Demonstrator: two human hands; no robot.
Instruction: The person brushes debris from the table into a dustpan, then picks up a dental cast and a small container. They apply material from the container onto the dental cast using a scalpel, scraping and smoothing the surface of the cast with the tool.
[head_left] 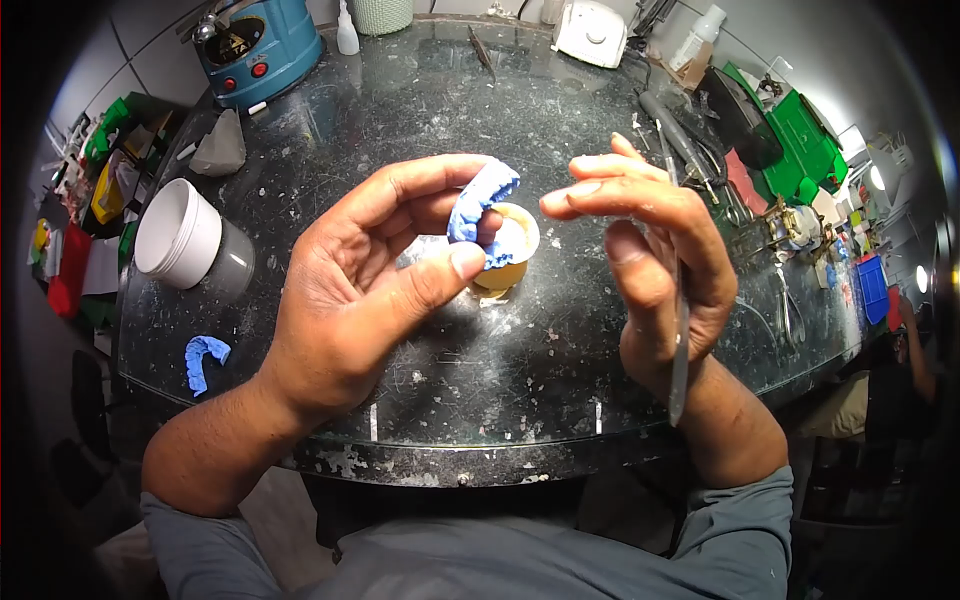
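Note:
My left hand pinches a curved blue dental impression between thumb and fingers, with its bumpy side turned to the right. Just beyond the fingertips a small yellowish pot with a pale, cream-coloured top stands on the bench, partly hidden by the hand and the blue piece. To the right, my right hand is raised, its index finger reaching toward the impression but apart from it. A thin metal spatula is tucked in that hand, its flat end pointing down past the wrist. Another blue horseshoe-shaped piece lies near my left forearm.
On the dark, scratched bench stand a white tub at left and a blue machine behind. A white device sits at the back. A handpiece, green boxes and pliers lie right, near another person's arm.

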